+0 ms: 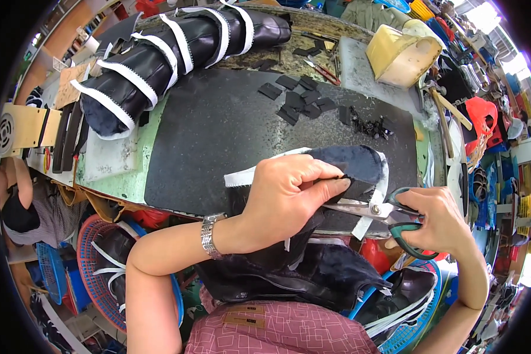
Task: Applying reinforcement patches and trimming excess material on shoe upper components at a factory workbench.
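Scissors [376, 209] in right hand [438, 213] near mat [212, 130] edge, open surface leftward

Bright white light is glaring from the window [484, 17] at upper right, the watch [208, 236] is glinting, the bench [124, 185] is curving under fisheye distortion, and the corners are fading into black.

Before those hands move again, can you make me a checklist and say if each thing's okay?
1. Scissors held in the right hand: ok.
2. Left hand pinching the black bit at the boot: ok.
3. White strip clear of the scissors: not ok, they cross it in this view.
4. Blade tips safely away from the left hand: cannot tell, they look close.
5. Black squares on the mat, away from the scissors: ok.
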### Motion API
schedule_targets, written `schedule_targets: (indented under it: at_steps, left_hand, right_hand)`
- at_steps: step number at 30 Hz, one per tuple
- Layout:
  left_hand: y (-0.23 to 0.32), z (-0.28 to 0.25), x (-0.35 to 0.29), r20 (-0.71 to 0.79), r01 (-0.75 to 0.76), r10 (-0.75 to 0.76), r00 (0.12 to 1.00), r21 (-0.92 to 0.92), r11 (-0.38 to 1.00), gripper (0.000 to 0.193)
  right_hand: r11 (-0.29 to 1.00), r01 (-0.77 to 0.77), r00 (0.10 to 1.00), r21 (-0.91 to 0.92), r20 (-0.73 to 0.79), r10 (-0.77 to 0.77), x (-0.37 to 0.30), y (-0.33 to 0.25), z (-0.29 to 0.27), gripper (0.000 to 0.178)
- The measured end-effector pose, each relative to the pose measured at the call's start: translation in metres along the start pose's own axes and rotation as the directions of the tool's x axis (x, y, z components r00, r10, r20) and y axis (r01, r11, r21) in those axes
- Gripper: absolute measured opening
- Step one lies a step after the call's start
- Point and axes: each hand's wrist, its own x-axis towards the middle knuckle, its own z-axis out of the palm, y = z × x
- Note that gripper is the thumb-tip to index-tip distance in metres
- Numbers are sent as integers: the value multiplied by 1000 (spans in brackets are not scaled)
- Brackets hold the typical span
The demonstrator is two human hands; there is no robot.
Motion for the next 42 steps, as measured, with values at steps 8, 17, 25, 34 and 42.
schedule_targets:
  at_steps: [8,17,25,34,42]
  left_hand:
    - [-4,-3,2,-15,-107,109,994,82,991,10]
    - [-6,2,4,6,-209,210,978,155,966,9]
    - [-8,11,12,-119,-43,40,992,-24,999,11]
    - [-17,-65,-35,383,184,-345,857,397,899,56]
    - [73,-187,-128,-607,474,-335,721,80,877,23]
  right_hand:
    - [955,-278,908,100,350,228,14,-16,-14,45]
    - [987,-150,940,-52,303,159,17,-22,-13,52]
    - [955,-280,938,101,240,250,-7,8,-4,51]
    - [422,-864,495,-274,-307,813,-64,185,52,46]
    - [431,-722,658,-541,-345,669,-15,165,46,45]
